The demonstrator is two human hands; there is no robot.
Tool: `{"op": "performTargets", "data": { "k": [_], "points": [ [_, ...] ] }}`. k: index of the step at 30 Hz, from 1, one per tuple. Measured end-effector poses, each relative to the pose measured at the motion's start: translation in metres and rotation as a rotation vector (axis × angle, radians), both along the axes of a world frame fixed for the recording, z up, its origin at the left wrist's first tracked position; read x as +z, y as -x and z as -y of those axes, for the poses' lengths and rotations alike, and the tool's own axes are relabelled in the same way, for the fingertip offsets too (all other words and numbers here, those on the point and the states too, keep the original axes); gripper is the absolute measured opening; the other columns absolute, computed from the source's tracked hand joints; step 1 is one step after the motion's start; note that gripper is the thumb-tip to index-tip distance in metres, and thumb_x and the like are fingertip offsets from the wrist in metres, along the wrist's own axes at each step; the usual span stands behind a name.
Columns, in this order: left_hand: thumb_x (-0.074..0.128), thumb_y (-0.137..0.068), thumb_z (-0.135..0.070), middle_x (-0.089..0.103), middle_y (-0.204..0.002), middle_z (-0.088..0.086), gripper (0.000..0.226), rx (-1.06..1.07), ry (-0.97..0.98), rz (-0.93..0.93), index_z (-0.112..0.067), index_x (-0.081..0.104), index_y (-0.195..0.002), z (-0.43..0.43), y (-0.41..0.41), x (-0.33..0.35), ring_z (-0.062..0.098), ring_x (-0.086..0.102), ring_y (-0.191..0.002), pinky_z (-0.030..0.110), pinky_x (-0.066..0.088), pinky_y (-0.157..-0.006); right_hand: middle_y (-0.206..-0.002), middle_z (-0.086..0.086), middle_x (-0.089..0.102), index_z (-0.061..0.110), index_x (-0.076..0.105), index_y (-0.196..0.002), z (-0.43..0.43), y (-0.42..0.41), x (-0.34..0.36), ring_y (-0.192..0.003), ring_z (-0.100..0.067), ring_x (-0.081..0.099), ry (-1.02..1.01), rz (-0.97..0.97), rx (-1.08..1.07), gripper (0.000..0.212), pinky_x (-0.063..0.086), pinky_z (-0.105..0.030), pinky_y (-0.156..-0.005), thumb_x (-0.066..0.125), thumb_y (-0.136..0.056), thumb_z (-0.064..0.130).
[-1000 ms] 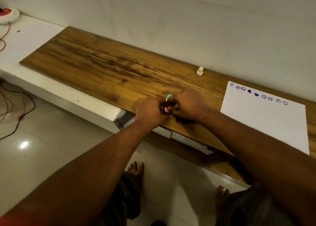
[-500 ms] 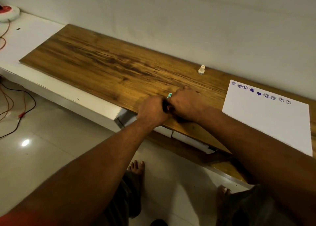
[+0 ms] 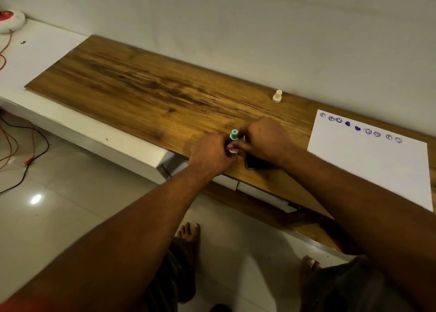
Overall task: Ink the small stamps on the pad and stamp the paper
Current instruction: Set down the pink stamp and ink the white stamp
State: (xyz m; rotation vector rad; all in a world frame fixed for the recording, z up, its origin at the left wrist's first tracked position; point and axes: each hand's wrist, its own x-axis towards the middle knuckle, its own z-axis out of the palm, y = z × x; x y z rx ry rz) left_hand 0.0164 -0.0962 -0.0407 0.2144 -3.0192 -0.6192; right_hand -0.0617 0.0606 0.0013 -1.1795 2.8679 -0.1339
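My left hand [image 3: 212,153] and my right hand [image 3: 266,139] meet fingertip to fingertip over the wooden board's front edge. Both pinch a small pink stamp [image 3: 233,150] between them. A teal stamp [image 3: 234,134] stands upright just behind the fingers; whether a finger touches it I cannot tell. The dark ink pad [image 3: 253,162] lies under my right wrist, mostly hidden. To the right lies the white paper [image 3: 372,165], with a row of purple stamp marks [image 3: 358,129] along its far edge.
A cream stamp [image 3: 277,96] stands near the wall behind my hands. The wooden board [image 3: 141,85] rests on a white low unit [image 3: 42,52]. Cables [image 3: 23,151] trail on the tiled floor at the left. My feet show below.
The hands stay together at the same spot; the fingers have shifted slightly, so the pink stamp and a corner of the ink pad show again.
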Motion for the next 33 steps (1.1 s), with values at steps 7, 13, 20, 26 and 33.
{"op": "performTargets", "data": {
  "k": [7, 13, 20, 26, 33],
  "points": [
    [0.071, -0.092, -0.05, 0.075, -0.111, -0.006, 0.043, 0.031, 0.0, -0.011, -0.029, 0.07, -0.129, 0.006, 0.005, 0.0, 0.013, 0.068, -0.099, 0.033, 0.056, -0.079, -0.092, -0.003, 0.077, 0.021, 0.077, -0.106, -0.036, 0.046, 0.013, -0.081, -0.019, 0.068, 0.257, -0.058, -0.31, 0.036, 0.052, -0.031, -0.07, 0.065, -0.095, 0.053],
    [0.073, -0.09, -0.053, 0.075, -0.11, -0.009, 0.045, 0.039, 0.026, -0.013, -0.03, 0.07, -0.128, 0.006, 0.008, 0.002, 0.009, 0.066, -0.096, 0.029, 0.053, -0.073, -0.128, -0.015, 0.064, 0.016, 0.053, -0.142, -0.058, 0.09, 0.001, -0.11, -0.038, 0.065, 0.164, -0.095, -0.484, 0.058, 0.054, -0.048, -0.088, 0.067, -0.093, 0.043],
    [0.083, -0.069, -0.072, 0.066, -0.096, -0.018, 0.067, 0.119, 0.055, 0.04, -0.036, 0.07, -0.124, 0.017, 0.017, 0.01, 0.001, 0.057, -0.082, 0.021, 0.038, -0.057, -0.148, -0.014, 0.05, 0.026, 0.033, -0.158, -0.046, 0.109, -0.017, -0.126, -0.041, 0.056, 0.047, 0.097, -0.434, 0.066, 0.047, -0.052, -0.098, 0.058, -0.1, 0.042],
    [0.084, -0.063, -0.075, 0.067, -0.097, -0.019, 0.072, 0.142, 0.017, 0.052, -0.037, 0.07, -0.122, 0.029, 0.018, 0.011, 0.001, 0.061, -0.086, 0.023, 0.046, -0.061, -0.128, -0.016, 0.066, 0.019, 0.063, -0.136, -0.036, 0.114, -0.021, -0.112, -0.037, 0.063, 0.1, 0.057, -0.428, 0.036, 0.052, -0.043, -0.092, 0.058, -0.101, 0.016],
    [0.078, -0.06, -0.084, 0.067, -0.095, -0.02, 0.075, 0.099, -0.103, -0.084, -0.037, 0.072, -0.118, 0.023, 0.025, 0.03, 0.0, 0.062, -0.084, 0.024, 0.049, -0.064, -0.111, -0.011, 0.075, 0.009, 0.076, -0.119, -0.037, 0.095, 0.01, -0.102, -0.027, 0.068, 0.363, 0.214, -0.427, 0.035, 0.051, -0.033, -0.084, 0.074, -0.094, 0.034]
  ]
}}
